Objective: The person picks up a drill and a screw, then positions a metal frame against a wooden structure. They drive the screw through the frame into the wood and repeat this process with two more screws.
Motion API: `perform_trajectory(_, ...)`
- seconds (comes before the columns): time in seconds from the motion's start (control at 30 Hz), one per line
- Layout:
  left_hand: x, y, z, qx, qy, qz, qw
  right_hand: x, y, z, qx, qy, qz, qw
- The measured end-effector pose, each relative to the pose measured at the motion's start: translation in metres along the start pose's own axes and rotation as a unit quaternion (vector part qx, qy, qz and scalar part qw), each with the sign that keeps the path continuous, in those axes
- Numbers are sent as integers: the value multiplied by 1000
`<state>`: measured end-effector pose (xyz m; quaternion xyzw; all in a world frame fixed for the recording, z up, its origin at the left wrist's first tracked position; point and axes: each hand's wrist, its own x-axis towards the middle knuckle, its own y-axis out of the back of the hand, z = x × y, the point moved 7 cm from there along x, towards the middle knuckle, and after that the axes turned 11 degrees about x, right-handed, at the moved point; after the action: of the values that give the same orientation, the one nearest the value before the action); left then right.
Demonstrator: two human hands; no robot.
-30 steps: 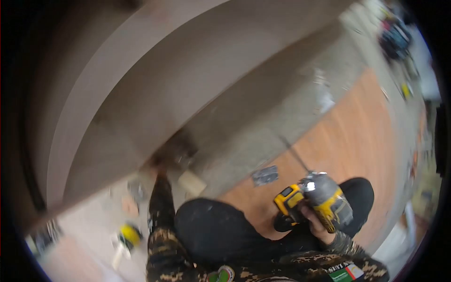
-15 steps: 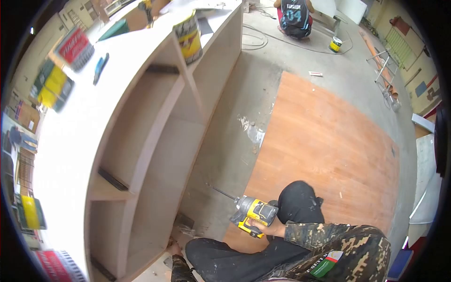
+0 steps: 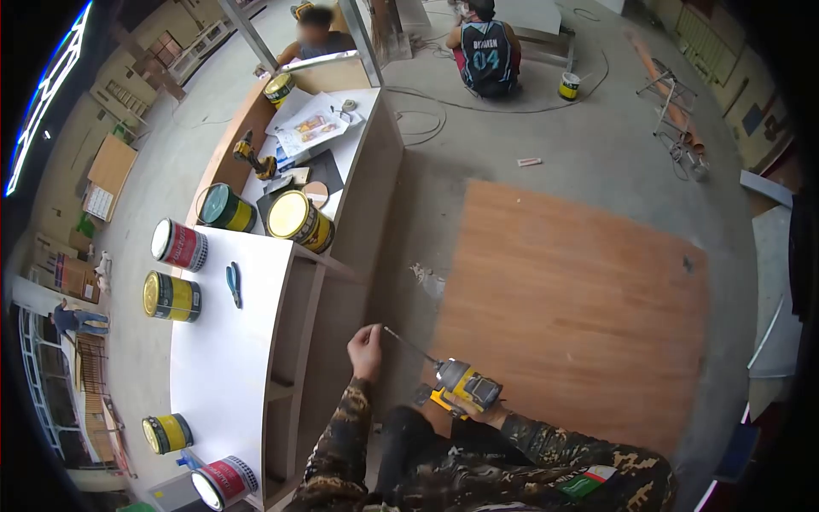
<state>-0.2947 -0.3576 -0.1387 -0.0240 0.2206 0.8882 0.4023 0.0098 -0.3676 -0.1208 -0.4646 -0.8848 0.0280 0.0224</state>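
Note:
My right hand [image 3: 486,413] is wrapped round the handle of a yellow and black power drill [image 3: 465,386], whose long thin bit points up and to the left. Close to the tip of that bit, my left hand [image 3: 365,350] is raised with its fingers pinched together. Whatever it may hold is too small to make out. Left of this hand stands a white-topped cabinet [image 3: 230,341] with open compartments in its side. A reddish-brown wooden sheet [image 3: 572,316] lies on the floor to the right of the drill.
Several paint cans, among them a yellow one [image 3: 299,220], stand on the cabinet with blue pliers [image 3: 234,284] and a second drill [image 3: 254,156]. One person [image 3: 486,55] squats at the back; another [image 3: 320,38] is behind the counter. A cable [image 3: 529,107] crosses the floor.
My left hand has risen from low beside the cabinet to near the drill bit. The view has shifted, showing more of the cabinet top. My right hand still grips the drill.

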Motion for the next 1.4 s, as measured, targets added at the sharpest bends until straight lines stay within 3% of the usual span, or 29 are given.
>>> perform_trajectory(0.07,2,-36,75,-107,57,-45,992,13,26,-59,33,32,29,999)
perform_trajectory(0.13,-3,-62,123,-157,70,-52,984,8,56,-89,-63,51,55,995)
perform_trajectory(0.2,6,-103,149,-270,113,-146,945,22,80,-106,-25,14,72,997)
perform_trajectory(0.23,9,-111,166,-270,115,-146,945,28,91,-115,-26,14,77,997)
perform_trajectory(0.3,7,-137,199,-372,157,-226,887,40,111,-129,-33,10,86,996)
perform_trajectory(0.4,22,-160,242,-383,207,-233,870,76,140,-145,-46,8,95,994)
perform_trajectory(0.53,68,-191,282,-413,204,-244,853,141,172,-158,-74,24,111,991)
perform_trajectory(0.6,83,-205,305,-432,225,-255,835,166,190,-167,-59,-18,99,993)
perform_trajectory(0.73,137,-230,350,-442,198,-237,842,220,222,-164,-29,-22,96,995)
perform_trajectory(0.77,149,-240,362,-444,198,-229,843,235,229,-178,-36,14,112,993)
perform_trajectory(0.9,191,-270,416,-462,184,-241,833,297,254,-216,-15,-6,137,990)
perform_trajectory(1.0,214,-302,448,-489,192,-244,815,331,294,-205,-28,-16,109,994)
perform_trajectory(1.2,278,-341,505,-483,136,-171,848,426,359,-236,40,-21,39,998)
perform_trajectory(1.4,320,-361,555,-479,130,-65,866,512,408,-288,-88,50,-44,994)
